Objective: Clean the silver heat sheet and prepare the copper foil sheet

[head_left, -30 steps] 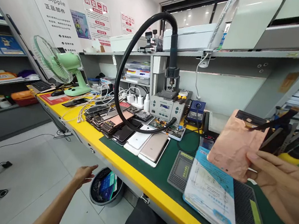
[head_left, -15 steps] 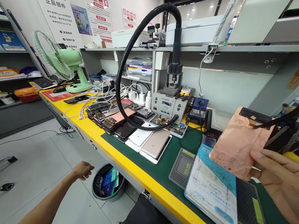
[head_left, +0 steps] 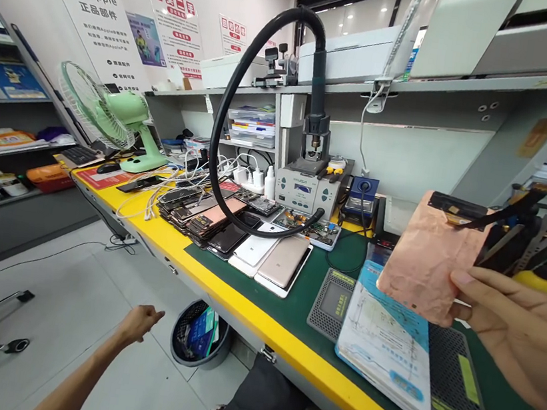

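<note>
Between the gold phone (head_left: pixel 283 263) and the perforated pad (head_left: pixel 331 300), a bare lane of green mat (head_left: pixel 302 293) lies open from the yellow table edge (head_left: pixel 294 350) inward, but farther back the looping black hose (head_left: pixel 222 111) stands in front of the hot-air station (head_left: pixel 299 195). On the right, upright tools (head_left: pixel 504 245) crowd behind the copper-coloured sheet (head_left: pixel 432 259) in the right hand (head_left: pixel 514 324), and the shelf (head_left: pixel 471 85) limits headroom at the rear. The left hand (head_left: pixel 139 323) has open air around it, with the bin (head_left: pixel 205 363) near its right side
</note>
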### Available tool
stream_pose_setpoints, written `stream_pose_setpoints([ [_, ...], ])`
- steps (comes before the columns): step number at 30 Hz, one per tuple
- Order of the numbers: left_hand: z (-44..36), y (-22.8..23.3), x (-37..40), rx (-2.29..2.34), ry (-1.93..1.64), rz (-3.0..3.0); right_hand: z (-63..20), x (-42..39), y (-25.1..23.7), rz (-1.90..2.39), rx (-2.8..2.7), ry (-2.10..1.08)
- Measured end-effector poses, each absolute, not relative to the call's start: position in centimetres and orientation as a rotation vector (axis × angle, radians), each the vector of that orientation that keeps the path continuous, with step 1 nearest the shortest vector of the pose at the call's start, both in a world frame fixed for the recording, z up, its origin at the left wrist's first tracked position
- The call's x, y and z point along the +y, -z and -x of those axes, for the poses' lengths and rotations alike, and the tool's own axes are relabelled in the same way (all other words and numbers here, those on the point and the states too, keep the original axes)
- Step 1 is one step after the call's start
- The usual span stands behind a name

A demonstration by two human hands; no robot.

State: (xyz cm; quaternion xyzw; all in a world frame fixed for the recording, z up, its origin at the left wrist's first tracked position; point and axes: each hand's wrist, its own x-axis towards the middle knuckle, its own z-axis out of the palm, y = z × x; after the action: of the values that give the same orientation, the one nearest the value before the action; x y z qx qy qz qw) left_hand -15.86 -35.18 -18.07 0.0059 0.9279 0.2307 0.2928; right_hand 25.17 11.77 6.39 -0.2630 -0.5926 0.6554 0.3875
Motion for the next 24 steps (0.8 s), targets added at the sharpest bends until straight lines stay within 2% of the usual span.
stream_pose_setpoints([
  [15, 12.9, 16.3, -33.3, 2.398, -0.588, -0.174, -25.0, 10.9, -7.2, 0.659, -1.567, -1.716],
  [20, 11.3, 13.9, -32.1, 2.401, -0.559, -0.259, -25.1, 10.7, -7.3, 0.648, -1.607, -1.732],
  [24, 9.7, 10.1, -30.4, 2.298, -0.545, -0.416, -25.2, 10.5, -7.5, 0.653, -1.624, -1.749],
])
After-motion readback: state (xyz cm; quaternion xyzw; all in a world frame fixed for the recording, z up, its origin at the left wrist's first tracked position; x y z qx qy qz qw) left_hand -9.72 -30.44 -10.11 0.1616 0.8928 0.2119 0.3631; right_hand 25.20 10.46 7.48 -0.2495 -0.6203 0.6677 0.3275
